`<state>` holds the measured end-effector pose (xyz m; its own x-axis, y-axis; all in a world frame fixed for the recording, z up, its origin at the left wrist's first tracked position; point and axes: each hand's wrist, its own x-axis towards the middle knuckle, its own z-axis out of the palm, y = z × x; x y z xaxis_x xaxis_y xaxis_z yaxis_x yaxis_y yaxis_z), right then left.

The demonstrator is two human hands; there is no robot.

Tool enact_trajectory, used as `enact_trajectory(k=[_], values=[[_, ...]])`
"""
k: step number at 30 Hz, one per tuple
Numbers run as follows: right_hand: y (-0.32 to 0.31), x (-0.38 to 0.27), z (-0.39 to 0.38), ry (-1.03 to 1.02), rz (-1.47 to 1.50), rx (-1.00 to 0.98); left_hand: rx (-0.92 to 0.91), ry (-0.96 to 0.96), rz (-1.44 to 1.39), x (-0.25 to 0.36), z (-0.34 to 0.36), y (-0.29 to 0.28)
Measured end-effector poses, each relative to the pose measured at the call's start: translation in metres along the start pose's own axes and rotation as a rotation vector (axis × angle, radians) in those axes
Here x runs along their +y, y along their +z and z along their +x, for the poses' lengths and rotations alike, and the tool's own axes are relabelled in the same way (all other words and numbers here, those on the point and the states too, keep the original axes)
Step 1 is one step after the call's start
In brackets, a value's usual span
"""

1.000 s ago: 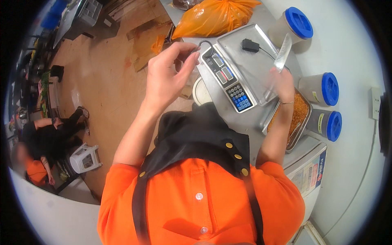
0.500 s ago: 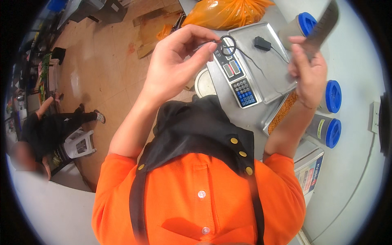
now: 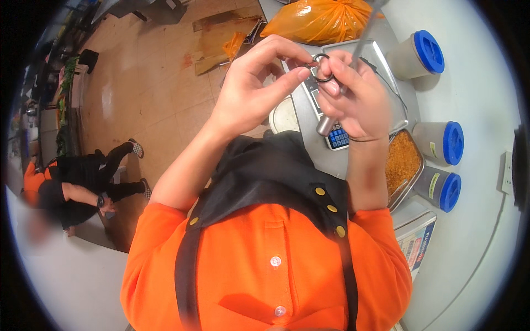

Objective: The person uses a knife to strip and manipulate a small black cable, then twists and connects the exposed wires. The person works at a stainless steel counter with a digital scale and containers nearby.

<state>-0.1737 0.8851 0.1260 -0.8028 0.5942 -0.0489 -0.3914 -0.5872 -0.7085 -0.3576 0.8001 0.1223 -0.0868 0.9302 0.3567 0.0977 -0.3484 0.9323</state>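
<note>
Metal tool [image 3: 353, 66] and small dark ring [image 3: 322, 67] now meet above the weighing scale [image 3: 353, 94] — a moment ago the hands were apart. Left hand [image 3: 251, 94] pinches the ring; right hand [image 3: 356, 102] grips the tool's handle — both raised off the table [image 3: 480, 71].

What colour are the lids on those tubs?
Blue, clear in the head view: lids on grey tubs.

Both hands are raised together above a digital scale [image 3: 353, 88]. To the right, three blue-lidded jars [image 3: 441, 144] and a tray of orange crumbs [image 3: 403, 163] crowd the counter. Open floor [image 3: 149, 94] lies to the left.
</note>
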Motion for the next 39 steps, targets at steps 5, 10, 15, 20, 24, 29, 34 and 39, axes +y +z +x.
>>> enact_trajectory(k=[5, 10, 15, 20, 24, 29, 34, 39], values=[[-0.001, 0.008, 0.008, 0.092, 0.104, -0.088, 0.044, -0.090, -0.195, 0.002, -0.009, -0.001], [0.002, 0.007, 0.007, 0.125, 0.150, -0.129, 0.023, -0.056, -0.197, 0.005, -0.013, -0.003], [0.003, 0.010, 0.006, 0.117, 0.116, -0.109, 0.025, -0.052, -0.192, 0.007, -0.017, -0.003], [0.015, 0.012, 0.003, 0.108, -0.026, 0.031, 0.037, 0.004, -0.048, 0.007, -0.021, -0.004], [0.009, 0.014, 0.001, 0.179, 0.075, -0.042, 0.098, 0.259, 0.182, 0.006, -0.019, 0.008], [0.016, 0.013, -0.002, 0.239, 0.261, -0.127, 0.142, 0.375, 0.009, -0.007, -0.017, 0.018], [0.010, 0.012, -0.004, 0.223, 0.263, -0.217, 0.038, 0.187, -0.110, -0.001, -0.015, -0.001], [0.006, 0.017, -0.002, 0.270, 0.389, -0.393, -0.135, 0.429, 0.159, 0.014, -0.005, -0.010]])
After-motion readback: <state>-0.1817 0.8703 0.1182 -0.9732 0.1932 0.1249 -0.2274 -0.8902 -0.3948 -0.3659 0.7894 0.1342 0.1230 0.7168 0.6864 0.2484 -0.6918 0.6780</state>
